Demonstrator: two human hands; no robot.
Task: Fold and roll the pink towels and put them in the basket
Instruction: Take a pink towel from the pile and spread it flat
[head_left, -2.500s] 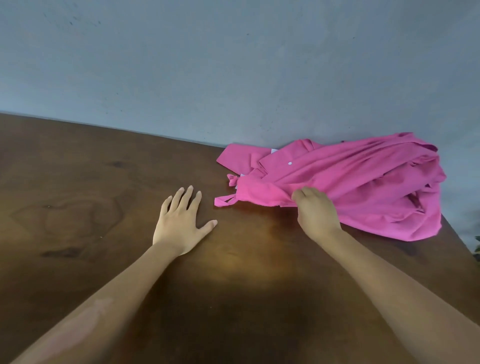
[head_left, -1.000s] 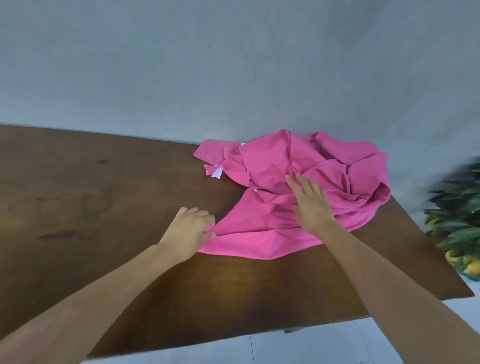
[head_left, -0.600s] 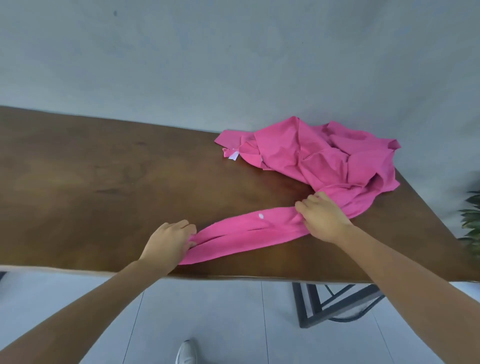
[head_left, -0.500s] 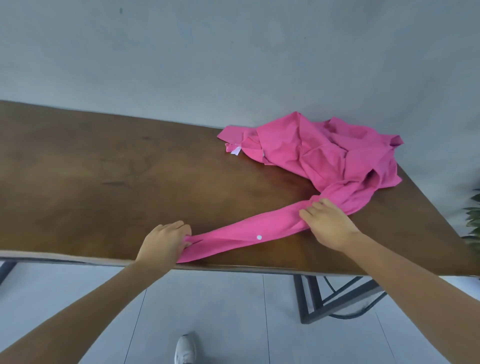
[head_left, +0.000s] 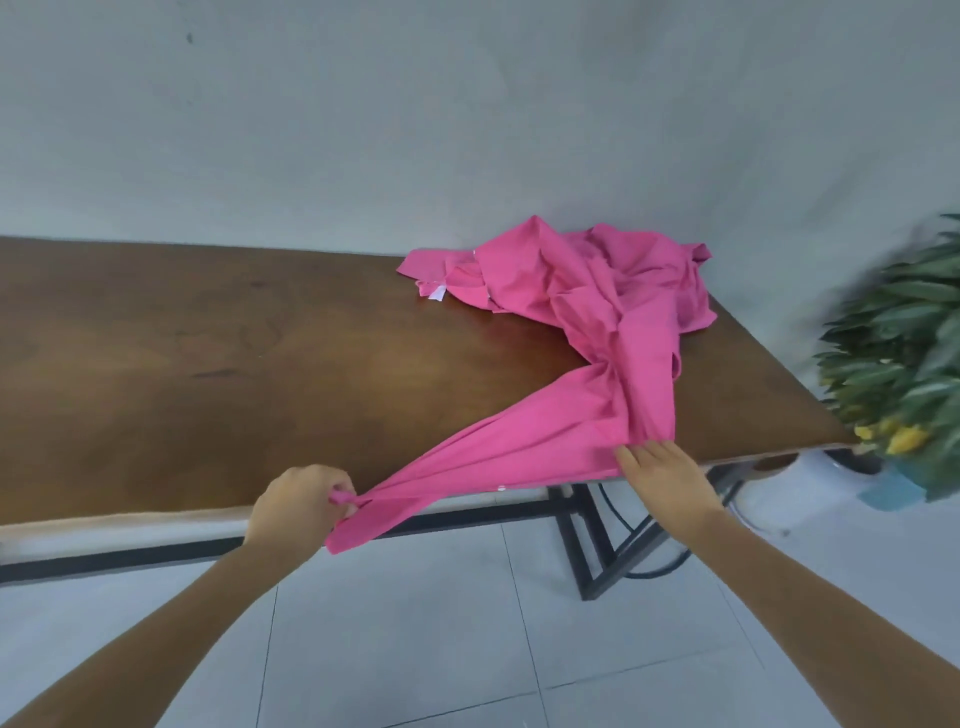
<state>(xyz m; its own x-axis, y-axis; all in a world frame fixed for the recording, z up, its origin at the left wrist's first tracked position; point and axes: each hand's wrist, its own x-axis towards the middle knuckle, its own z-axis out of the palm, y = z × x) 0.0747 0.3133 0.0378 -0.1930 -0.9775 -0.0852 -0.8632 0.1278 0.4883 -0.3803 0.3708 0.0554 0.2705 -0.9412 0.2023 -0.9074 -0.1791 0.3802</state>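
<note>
A crumpled pile of pink cloth (head_left: 587, 280) lies at the far right of the brown wooden table (head_left: 208, 364). One piece of it, a pink towel (head_left: 540, 436), is stretched from the pile over the table's near edge. My left hand (head_left: 298, 506) grips its left corner just past the edge, with a short end hanging below. My right hand (head_left: 662, 475) holds the towel's other end at the near edge, fingers curled into the cloth. No basket is in view.
A grey wall stands right behind the table. The black metal table frame (head_left: 587, 540) shows under the near edge, over a light tiled floor. A green plant with yellow flowers (head_left: 904, 364) stands off the table's right end.
Both hands have pulled the towel toward me, so it now reaches over the near table edge. The camera has drawn back, and the floor and the plant have come into view.
</note>
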